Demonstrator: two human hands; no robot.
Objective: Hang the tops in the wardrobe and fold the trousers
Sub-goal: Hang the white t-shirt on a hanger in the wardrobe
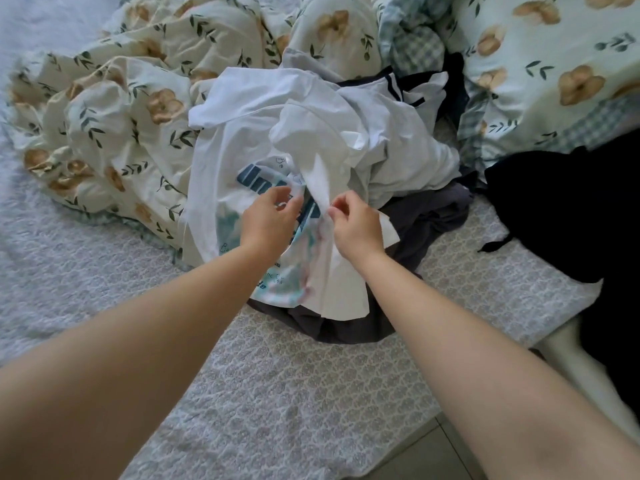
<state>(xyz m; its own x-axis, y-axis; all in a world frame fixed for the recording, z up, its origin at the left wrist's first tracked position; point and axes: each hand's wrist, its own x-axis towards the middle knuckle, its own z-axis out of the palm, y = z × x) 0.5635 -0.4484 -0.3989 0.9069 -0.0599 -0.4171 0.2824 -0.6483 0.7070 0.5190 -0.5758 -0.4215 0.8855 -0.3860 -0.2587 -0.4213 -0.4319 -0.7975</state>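
A white T-shirt with a teal printed design lies crumpled on top of a clothes pile in the middle of the bed. My left hand grips its fabric over the print. Just to the right, my right hand pinches a raised fold of the same shirt. Beneath it lies a dark grey garment, and a white garment with navy stripes sits at the back of the pile. A black garment is spread on the bed to the right.
A crumpled floral duvet fills the bed's left and back. A floral pillow lies at the back right. The grey patterned bedsheet runs to the near edge, with tiled floor below at the bottom right.
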